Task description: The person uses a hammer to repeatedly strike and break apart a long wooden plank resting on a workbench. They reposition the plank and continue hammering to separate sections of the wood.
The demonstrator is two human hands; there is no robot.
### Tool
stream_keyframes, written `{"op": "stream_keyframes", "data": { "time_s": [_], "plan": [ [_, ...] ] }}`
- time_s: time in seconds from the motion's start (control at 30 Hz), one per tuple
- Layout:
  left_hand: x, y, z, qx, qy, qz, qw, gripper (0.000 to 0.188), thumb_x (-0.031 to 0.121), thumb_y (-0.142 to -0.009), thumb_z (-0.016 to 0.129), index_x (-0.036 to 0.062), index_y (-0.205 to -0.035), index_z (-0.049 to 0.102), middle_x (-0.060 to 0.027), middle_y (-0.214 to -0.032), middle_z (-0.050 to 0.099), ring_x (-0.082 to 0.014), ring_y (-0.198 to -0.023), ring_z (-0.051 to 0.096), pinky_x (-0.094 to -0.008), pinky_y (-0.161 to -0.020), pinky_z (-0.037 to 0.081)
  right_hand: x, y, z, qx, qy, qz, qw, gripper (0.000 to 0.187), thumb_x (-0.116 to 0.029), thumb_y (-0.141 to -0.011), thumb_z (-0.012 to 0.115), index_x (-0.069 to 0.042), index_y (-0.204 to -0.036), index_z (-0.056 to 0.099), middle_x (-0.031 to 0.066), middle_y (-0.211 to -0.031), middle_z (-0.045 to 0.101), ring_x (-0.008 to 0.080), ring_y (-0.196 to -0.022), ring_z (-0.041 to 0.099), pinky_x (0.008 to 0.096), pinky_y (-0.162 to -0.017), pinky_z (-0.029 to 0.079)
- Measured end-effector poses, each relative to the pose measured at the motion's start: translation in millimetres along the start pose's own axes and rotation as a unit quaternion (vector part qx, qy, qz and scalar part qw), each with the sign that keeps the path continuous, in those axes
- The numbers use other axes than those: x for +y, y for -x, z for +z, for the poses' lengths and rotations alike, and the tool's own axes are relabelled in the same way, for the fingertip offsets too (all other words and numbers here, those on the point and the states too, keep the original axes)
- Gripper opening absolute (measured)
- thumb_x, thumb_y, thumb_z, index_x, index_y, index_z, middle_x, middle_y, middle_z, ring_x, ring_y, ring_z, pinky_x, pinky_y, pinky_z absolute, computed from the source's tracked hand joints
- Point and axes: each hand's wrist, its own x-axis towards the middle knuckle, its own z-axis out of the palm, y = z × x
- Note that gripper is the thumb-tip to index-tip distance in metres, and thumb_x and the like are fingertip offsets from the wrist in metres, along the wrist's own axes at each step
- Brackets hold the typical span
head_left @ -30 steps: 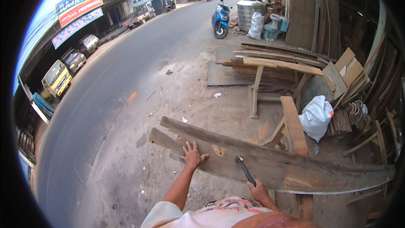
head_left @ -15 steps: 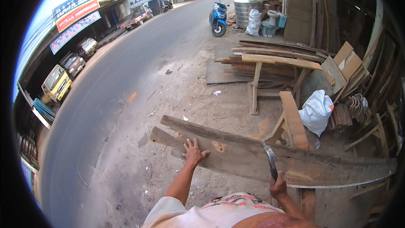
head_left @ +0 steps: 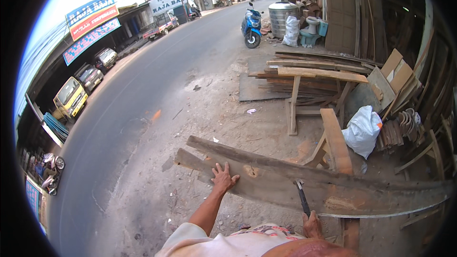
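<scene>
A long weathered wooden board (head_left: 276, 179) lies across in front of me, its left end showing two prongs with a gap between them. My left hand (head_left: 223, 178) rests on the board near that end, fingers spread and nothing held. In my right hand (head_left: 312, 225), below the board's near edge, is a hammer (head_left: 303, 199) with a black grip. Its metal head is over the middle of the board; whether it touches the wood I cannot tell. A pale knot hole (head_left: 251, 171) shows to the right of my left hand.
A wooden trestle (head_left: 337, 138) stands under and behind the board. Beyond it are another trestle (head_left: 323, 74), stacked planks (head_left: 285, 85) and a white sack (head_left: 362, 131). A blue scooter (head_left: 251, 27) is parked by the road (head_left: 157, 66). A motorbike (head_left: 53, 171) is at far left.
The hammer has come down from the board's far edge toward me, and my right hand is lower. My left hand stays on the board. A motorbike has appeared at far left.
</scene>
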Motion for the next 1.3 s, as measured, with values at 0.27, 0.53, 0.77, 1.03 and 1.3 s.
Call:
{"op": "stream_keyframes", "data": {
  "time_s": [0.27, 0.53, 0.77, 1.03, 1.3],
  "plan": [
    [-1.8, 7.3, -0.3, 0.007, 0.001, 0.006, 1.000, 0.102, 0.061, -0.084, 0.074, 0.0199, -0.163, 0.024, -0.0277, -0.168, 0.010, -0.0554, -0.151, 0.015, -0.0759, -0.109, 0.032, -56.9, 23.2, -24.1, 0.115, -0.178, -0.095, 0.973, 0.044, -0.043, -0.101, 0.058, 0.001, -0.094, 0.059, 0.0301, -0.083, 0.065, 0.0502, -0.083, 0.067, 0.0529, -0.067, 0.049],
    [0.1, 3.0, 2.9, 0.022, 0.008, 0.023, 0.999, 0.095, 0.055, -0.086, 0.074, 0.0188, -0.162, 0.028, -0.0276, -0.167, 0.015, -0.0554, -0.150, 0.019, -0.0735, -0.110, 0.033, 17.4, 8.0, 23.3, 0.107, -0.043, -0.054, 0.992, 0.047, -0.041, -0.102, 0.057, 0.005, -0.114, 0.054, 0.0312, -0.089, 0.063, 0.0469, -0.078, 0.063, 0.0476, -0.071, 0.052],
    [-7.5, 8.0, 13.9, 0.035, -0.007, 0.012, 0.999, 0.090, 0.053, -0.088, 0.071, 0.0187, -0.161, 0.030, -0.0263, -0.167, 0.016, -0.0561, -0.149, 0.021, -0.0683, -0.113, 0.034, -39.3, 12.4, -12.9, 0.116, -0.157, -0.101, 0.976, 0.049, -0.045, -0.101, 0.057, 0.003, -0.096, 0.060, 0.0303, -0.084, 0.066, 0.0504, -0.081, 0.066, 0.0522, -0.070, 0.050],
    [-4.0, 6.6, 17.4, 0.036, -0.001, 0.002, 0.999, 0.086, 0.047, -0.091, 0.070, 0.0162, -0.161, 0.030, -0.0250, -0.168, 0.014, -0.0546, -0.150, 0.019, -0.0707, -0.112, 0.033, 13.0, 3.7, -5.0, 0.223, -0.162, -0.224, 0.935, 0.045, -0.039, -0.103, 0.052, 0.005, -0.109, 0.053, 0.0269, -0.081, 0.063, 0.0448, -0.073, 0.066, 0.0471, -0.063, 0.049],
    [-19.7, 6.3, 36.2, 0.032, 0.005, 0.046, 0.998, 0.082, 0.043, -0.093, 0.068, 0.0149, -0.160, 0.031, -0.0256, -0.167, 0.016, -0.0528, -0.150, 0.021, -0.0666, -0.113, 0.035, -12.3, 2.9, -7.9, 0.130, -0.205, -0.083, 0.967, 0.053, -0.050, -0.103, 0.054, 0.003, -0.093, 0.056, 0.0191, -0.071, 0.058, 0.0307, -0.068, 0.062, 0.0435, -0.063, 0.048]
  ]
}}
